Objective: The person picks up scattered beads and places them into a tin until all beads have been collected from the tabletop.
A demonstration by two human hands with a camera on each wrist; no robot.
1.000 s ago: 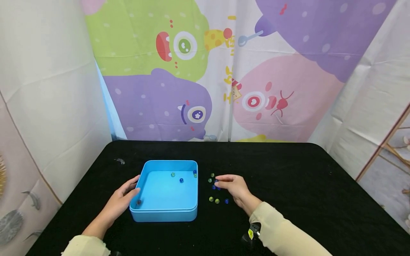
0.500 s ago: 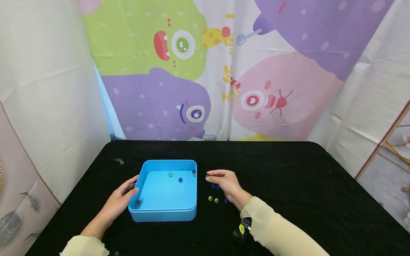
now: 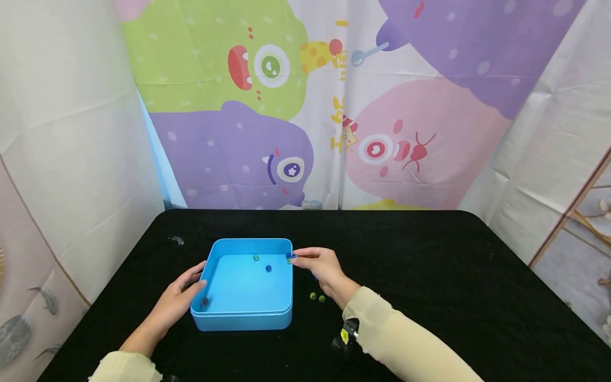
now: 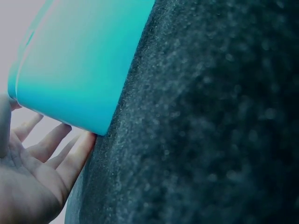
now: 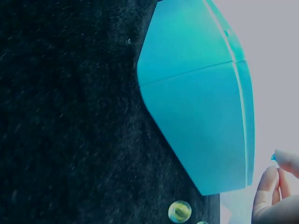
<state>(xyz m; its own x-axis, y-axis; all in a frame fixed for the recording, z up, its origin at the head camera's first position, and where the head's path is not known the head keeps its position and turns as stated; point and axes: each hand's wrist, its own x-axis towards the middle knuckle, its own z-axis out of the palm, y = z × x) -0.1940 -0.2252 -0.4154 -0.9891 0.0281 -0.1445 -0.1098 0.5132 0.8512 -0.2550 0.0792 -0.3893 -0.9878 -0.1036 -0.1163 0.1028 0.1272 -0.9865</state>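
Note:
A blue square box (image 3: pixel 241 321) stands on the black table. The left hand (image 3: pixel 177 301) rests against its left side, fingertips touching the outer wall and thumb at the rim; in the left wrist view the fingers (image 4: pixel 74 161) are fairly straight. At the right rim, the right hand (image 3: pixel 324 270) pinches a blue marble (image 3: pixel 294 257) between thumb and fingertips. Inside the box lie a green marble (image 3: pixel 256 258), a blue marble (image 3: pixel 268 268), a dark brown ball (image 3: pixel 204 301) and marbles by the right wall.
Two green marbles (image 3: pixel 313 296) lie on the table (image 3: pixel 429 297) right of the box, below the right hand. The right hand hides most of the other marbles there. A small greyish scrap (image 3: pixel 176 240) lies at the back left. A cartoon-print curtain (image 3: pixel 267 154) hangs behind.
The right hand has moved left from the loose marbles to the box's right rim, carrying a blue marble. The left hand and the box have stayed in place.

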